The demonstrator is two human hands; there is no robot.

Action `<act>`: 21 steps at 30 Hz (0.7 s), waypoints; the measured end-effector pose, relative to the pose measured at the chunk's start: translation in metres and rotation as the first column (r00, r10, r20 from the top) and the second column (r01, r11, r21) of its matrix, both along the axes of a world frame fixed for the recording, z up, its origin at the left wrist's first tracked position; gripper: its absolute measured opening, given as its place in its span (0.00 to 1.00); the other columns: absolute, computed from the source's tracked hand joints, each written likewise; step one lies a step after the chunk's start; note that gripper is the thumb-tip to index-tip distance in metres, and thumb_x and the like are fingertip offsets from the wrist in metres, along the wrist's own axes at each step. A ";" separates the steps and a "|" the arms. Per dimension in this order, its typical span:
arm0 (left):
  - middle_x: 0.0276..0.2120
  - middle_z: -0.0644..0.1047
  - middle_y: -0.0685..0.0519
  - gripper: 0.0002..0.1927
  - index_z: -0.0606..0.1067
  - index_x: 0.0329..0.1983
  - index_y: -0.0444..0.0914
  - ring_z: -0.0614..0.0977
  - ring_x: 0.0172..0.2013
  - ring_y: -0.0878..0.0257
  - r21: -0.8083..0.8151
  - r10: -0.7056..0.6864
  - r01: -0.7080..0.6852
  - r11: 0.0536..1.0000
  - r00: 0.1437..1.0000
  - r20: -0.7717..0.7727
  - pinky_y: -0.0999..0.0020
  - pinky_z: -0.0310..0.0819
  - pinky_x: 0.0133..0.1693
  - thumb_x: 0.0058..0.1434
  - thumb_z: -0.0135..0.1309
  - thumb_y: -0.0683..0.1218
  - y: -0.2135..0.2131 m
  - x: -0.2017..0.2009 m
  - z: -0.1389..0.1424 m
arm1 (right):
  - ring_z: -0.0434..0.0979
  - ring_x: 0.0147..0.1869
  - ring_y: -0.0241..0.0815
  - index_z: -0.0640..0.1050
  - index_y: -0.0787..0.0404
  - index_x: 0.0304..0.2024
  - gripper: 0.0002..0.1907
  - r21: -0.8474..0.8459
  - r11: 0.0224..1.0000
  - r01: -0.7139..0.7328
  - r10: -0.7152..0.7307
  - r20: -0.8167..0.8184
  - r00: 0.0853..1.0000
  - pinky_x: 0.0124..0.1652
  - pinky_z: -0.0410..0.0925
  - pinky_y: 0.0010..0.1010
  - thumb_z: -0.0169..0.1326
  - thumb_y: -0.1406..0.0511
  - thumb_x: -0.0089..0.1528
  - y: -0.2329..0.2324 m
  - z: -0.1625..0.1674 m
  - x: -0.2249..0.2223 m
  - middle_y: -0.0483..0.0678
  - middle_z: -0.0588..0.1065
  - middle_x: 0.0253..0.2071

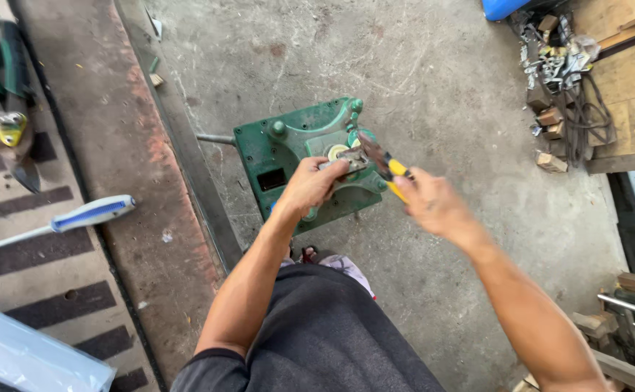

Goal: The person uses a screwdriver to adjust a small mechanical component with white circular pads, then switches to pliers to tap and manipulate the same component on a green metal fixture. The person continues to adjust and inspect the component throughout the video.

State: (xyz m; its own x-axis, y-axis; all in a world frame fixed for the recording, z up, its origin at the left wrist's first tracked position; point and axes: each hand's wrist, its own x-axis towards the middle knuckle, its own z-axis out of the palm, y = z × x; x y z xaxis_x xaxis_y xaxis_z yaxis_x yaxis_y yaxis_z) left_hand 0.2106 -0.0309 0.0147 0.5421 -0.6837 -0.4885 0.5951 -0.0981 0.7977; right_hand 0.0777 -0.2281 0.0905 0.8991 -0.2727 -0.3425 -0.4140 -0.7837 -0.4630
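A green metal machine housing (288, 156) stands on the concrete floor in front of me, with a thin metal shaft sticking out of its left side. My left hand (310, 185) rests on its top and pinches a small grey metal part by the round opening. My right hand (433, 205) grips yellow-handled pliers (384, 163). The dark jaws of the pliers reach toward that same part beside my left fingers.
A white and blue handle (89, 214) lies on the striped mat at left. A green machine (2, 80) sits at the far left. Metal parts, cables and wood blocks (564, 80) pile up at top right. Pipes and wood (633, 312) lie at bottom right.
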 end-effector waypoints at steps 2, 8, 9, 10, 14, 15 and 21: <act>0.13 0.67 0.59 0.17 0.79 0.34 0.35 0.61 0.12 0.72 0.015 -0.006 0.006 1.000 1.000 -0.008 0.72 0.49 0.16 0.63 0.56 0.55 -0.001 0.000 0.001 | 0.75 0.18 0.40 0.76 0.60 0.42 0.24 0.135 0.973 0.188 -0.190 0.008 0.982 0.18 0.69 0.31 0.41 0.47 0.69 -0.015 0.016 -0.006 0.51 0.79 0.23; 0.13 0.68 0.58 0.15 0.80 0.37 0.36 0.61 0.12 0.72 -0.026 0.003 -0.004 1.000 0.999 -0.043 0.72 0.47 0.15 0.62 0.55 0.54 -0.005 0.000 -0.002 | 0.81 0.34 0.40 0.71 0.56 0.45 0.24 0.478 0.860 -0.179 -0.328 0.787 0.523 0.31 0.75 0.31 0.43 0.44 0.77 -0.030 0.027 -0.030 0.52 0.76 0.37; 0.13 0.68 0.58 0.16 0.79 0.36 0.35 0.61 0.12 0.72 -0.032 0.003 -0.004 0.999 0.999 -0.036 0.72 0.47 0.15 0.63 0.55 0.54 -0.004 0.000 -0.003 | 0.80 0.33 0.40 0.73 0.57 0.45 0.24 0.409 0.900 -0.149 -0.232 0.741 0.631 0.30 0.75 0.31 0.43 0.44 0.76 -0.026 0.015 -0.023 0.52 0.77 0.35; 0.13 0.67 0.58 0.17 0.79 0.36 0.34 0.61 0.12 0.72 -0.038 0.003 -0.005 0.999 1.000 -0.030 0.72 0.47 0.15 0.63 0.55 0.54 -0.005 -0.001 -0.003 | 0.79 0.33 0.40 0.75 0.58 0.46 0.25 0.322 0.936 -0.140 -0.125 0.678 0.725 0.29 0.74 0.32 0.43 0.45 0.75 -0.021 0.003 -0.017 0.51 0.78 0.34; 0.14 0.69 0.58 0.16 0.80 0.37 0.33 0.62 0.11 0.72 -0.022 0.021 -0.023 1.000 0.998 -0.053 0.73 0.47 0.15 0.63 0.57 0.53 -0.004 -0.001 -0.002 | 0.79 0.23 0.38 0.78 0.61 0.45 0.25 0.023 0.993 0.118 -0.117 -0.045 0.992 0.24 0.69 0.32 0.45 0.48 0.70 -0.027 -0.006 -0.004 0.53 0.77 0.22; 0.15 0.70 0.58 0.16 0.80 0.37 0.33 0.62 0.11 0.73 -0.030 0.028 -0.030 0.999 0.997 -0.070 0.73 0.47 0.15 0.63 0.57 0.53 -0.003 -0.001 -0.002 | 0.77 0.22 0.39 0.76 0.62 0.47 0.24 0.126 0.986 0.112 -0.126 0.108 0.986 0.20 0.70 0.32 0.43 0.48 0.70 -0.034 0.005 -0.008 0.52 0.77 0.24; 0.16 0.72 0.58 0.16 0.79 0.39 0.33 0.62 0.12 0.73 -0.053 0.020 -0.025 0.998 0.996 -0.090 0.73 0.46 0.14 0.63 0.56 0.52 -0.006 0.000 -0.005 | 0.79 0.35 0.44 0.72 0.59 0.46 0.25 0.625 0.750 -0.216 -0.464 0.731 0.501 0.32 0.76 0.33 0.42 0.45 0.77 -0.030 0.031 -0.022 0.52 0.75 0.34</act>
